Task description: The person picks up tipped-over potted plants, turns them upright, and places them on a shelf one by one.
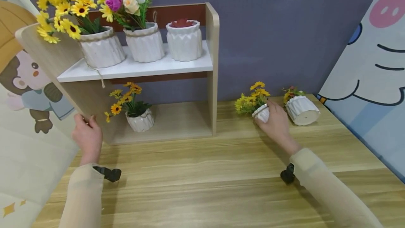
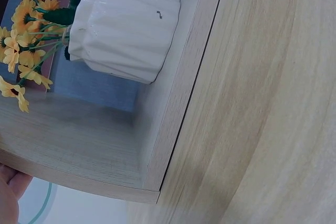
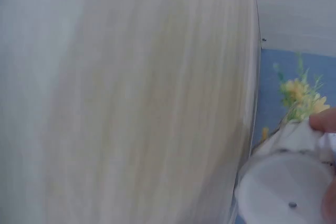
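My right hand grips a small white ribbed pot of yellow flowers, right of the shelf. In the right wrist view the pot is tilted, its round underside facing the camera. My left hand is at the left side panel of the wooden shelf, fingers curled at the panel's edge. In the left wrist view only a bit of that hand shows behind the panel. Nearest to it, on the lower shelf, stands a white pot with orange-yellow flowers.
On the upper shelf stand a pot of yellow daisies, a pot of mixed flowers and a pot with a dark red plant. Another white pot lies tipped on the wooden table. A grey wall rises behind.
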Demonstrator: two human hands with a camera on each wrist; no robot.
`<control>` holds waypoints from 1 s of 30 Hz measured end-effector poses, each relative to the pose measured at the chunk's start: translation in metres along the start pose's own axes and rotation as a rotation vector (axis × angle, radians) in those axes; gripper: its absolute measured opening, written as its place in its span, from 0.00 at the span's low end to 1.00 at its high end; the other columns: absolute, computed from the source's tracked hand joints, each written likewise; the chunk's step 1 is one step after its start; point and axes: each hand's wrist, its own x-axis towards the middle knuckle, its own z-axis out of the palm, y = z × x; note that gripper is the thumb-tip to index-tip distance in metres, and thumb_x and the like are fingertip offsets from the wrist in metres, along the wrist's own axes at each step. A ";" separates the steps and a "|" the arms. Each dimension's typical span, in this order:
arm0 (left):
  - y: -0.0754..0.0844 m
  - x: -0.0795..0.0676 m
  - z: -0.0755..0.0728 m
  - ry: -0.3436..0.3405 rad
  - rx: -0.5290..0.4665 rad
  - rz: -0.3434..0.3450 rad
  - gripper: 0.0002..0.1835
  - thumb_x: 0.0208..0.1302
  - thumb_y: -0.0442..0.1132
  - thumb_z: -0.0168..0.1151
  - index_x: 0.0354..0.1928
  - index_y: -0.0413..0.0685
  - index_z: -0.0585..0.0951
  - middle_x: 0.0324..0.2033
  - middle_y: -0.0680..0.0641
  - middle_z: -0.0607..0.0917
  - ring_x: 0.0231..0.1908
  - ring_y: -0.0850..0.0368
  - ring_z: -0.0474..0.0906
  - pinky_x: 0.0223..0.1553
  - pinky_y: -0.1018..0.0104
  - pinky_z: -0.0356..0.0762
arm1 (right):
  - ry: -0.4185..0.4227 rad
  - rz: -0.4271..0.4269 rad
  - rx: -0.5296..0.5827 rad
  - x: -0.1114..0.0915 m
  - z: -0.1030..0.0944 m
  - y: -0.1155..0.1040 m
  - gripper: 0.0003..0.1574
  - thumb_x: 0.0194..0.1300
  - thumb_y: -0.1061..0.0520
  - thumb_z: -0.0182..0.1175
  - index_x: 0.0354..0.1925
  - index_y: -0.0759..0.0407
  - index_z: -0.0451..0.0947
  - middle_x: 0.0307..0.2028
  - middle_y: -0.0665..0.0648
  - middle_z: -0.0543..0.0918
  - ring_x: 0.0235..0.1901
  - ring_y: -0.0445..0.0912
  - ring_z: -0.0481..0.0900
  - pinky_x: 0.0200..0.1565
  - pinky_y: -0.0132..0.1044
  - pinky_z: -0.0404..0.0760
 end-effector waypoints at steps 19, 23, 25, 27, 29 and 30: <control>0.002 0.000 0.001 0.034 0.009 0.020 0.20 0.68 0.49 0.40 0.51 0.40 0.66 0.45 0.32 0.79 0.45 0.35 0.76 0.41 0.43 0.73 | 0.009 -0.026 0.165 -0.002 0.001 0.002 0.52 0.50 0.46 0.66 0.62 0.72 0.56 0.57 0.74 0.66 0.55 0.66 0.65 0.56 0.58 0.61; 0.002 0.000 0.002 0.039 0.009 0.026 0.20 0.68 0.49 0.40 0.51 0.40 0.66 0.44 0.32 0.79 0.44 0.35 0.76 0.40 0.43 0.72 | 0.019 -0.037 0.184 -0.004 -0.003 0.004 0.52 0.49 0.46 0.67 0.62 0.72 0.56 0.56 0.75 0.67 0.54 0.66 0.65 0.55 0.57 0.62; 0.002 -0.001 0.002 0.039 0.009 0.029 0.20 0.68 0.49 0.40 0.50 0.40 0.66 0.43 0.32 0.79 0.44 0.34 0.76 0.40 0.44 0.72 | 0.016 -0.033 0.195 -0.006 -0.004 0.005 0.52 0.49 0.46 0.67 0.62 0.73 0.56 0.56 0.75 0.66 0.54 0.66 0.65 0.55 0.57 0.61; 0.001 -0.001 0.002 0.036 0.009 0.033 0.20 0.68 0.49 0.40 0.50 0.40 0.66 0.43 0.32 0.79 0.43 0.35 0.76 0.39 0.44 0.72 | 0.008 -0.024 0.201 -0.008 -0.006 0.006 0.52 0.50 0.46 0.66 0.62 0.73 0.55 0.56 0.75 0.66 0.54 0.66 0.65 0.55 0.57 0.62; 0.001 -0.001 0.002 0.040 0.008 0.035 0.19 0.68 0.49 0.40 0.50 0.39 0.66 0.43 0.32 0.79 0.43 0.35 0.76 0.39 0.44 0.72 | -0.003 -0.012 0.213 -0.010 -0.008 0.007 0.51 0.51 0.47 0.66 0.62 0.73 0.55 0.56 0.75 0.65 0.54 0.67 0.65 0.54 0.58 0.62; 0.001 -0.001 0.002 0.044 0.007 0.036 0.19 0.68 0.48 0.40 0.49 0.39 0.66 0.42 0.32 0.79 0.42 0.34 0.76 0.38 0.45 0.71 | -0.005 -0.009 0.220 -0.012 -0.009 0.008 0.51 0.51 0.47 0.66 0.62 0.73 0.55 0.56 0.75 0.65 0.54 0.67 0.65 0.53 0.58 0.62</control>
